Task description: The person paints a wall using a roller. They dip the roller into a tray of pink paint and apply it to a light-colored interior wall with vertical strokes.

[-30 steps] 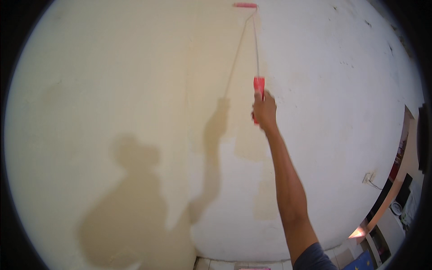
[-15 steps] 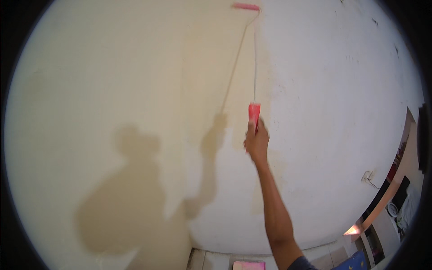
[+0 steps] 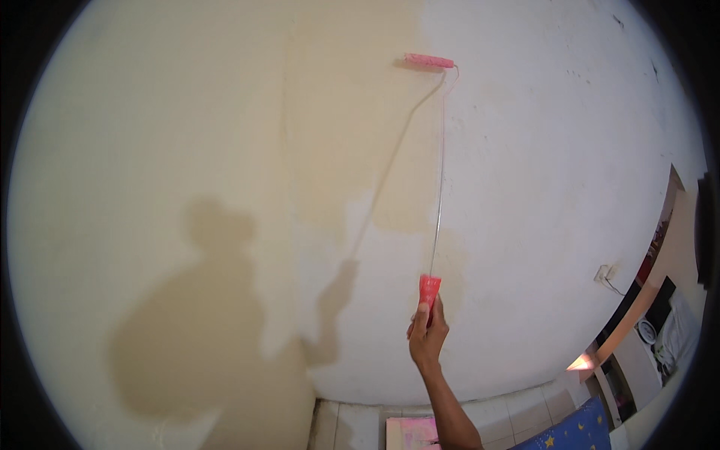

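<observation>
My right hand [image 3: 429, 335] is closed round the red handle of a long paint roller [image 3: 429, 61]. The roller's thin metal rod runs upward from my fist to a pink sleeve, which lies against or very near the wall high up. Behind it, a patch of cream paint [image 3: 337, 112] covers the upper part of the white wall [image 3: 540, 187], its lower edge uneven. Fainter cream strips show lower down, near the handle. My left hand is out of the picture.
At the left stands a cream wall [image 3: 150, 112] bearing my shadow. A pink-stained tray or board [image 3: 411, 433] lies on the tiled floor below. Near it is a blue star-patterned cloth or cushion [image 3: 574, 431]. A wall socket [image 3: 604, 273] with a cable and shelving [image 3: 630, 322] are at the right.
My right hand and the paint roller have come down, and the pink sleeve now sits lower on the wall. The view has shifted slightly, showing more of the floor.
</observation>
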